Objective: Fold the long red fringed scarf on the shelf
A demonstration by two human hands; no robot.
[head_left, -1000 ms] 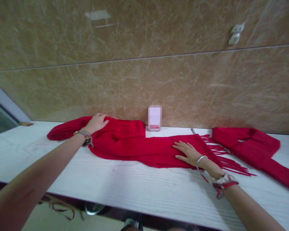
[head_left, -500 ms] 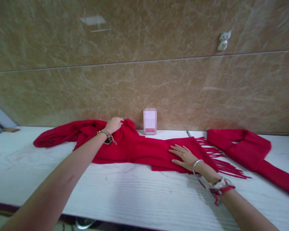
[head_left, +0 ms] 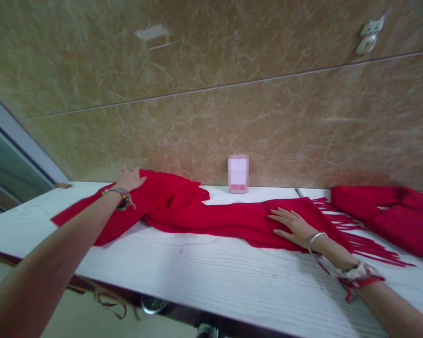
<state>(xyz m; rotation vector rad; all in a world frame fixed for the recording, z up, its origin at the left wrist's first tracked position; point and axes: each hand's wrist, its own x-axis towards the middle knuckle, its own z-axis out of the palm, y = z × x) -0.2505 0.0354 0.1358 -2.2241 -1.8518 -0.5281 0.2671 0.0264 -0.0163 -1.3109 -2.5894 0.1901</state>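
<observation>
my left hand on scarf, can't tell grip; right hand spread flat on it. blurred slab by wall, red cloth beside fringe.

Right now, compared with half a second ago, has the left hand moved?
Yes, leftward: the left hand is farther left of the pale upright object than it was then.

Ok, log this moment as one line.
left hand: touching red fringed fabric scarf | right hand: spread flat near its right end | rest: folded red fabric length, right; white wood-grain tabletop
</observation>
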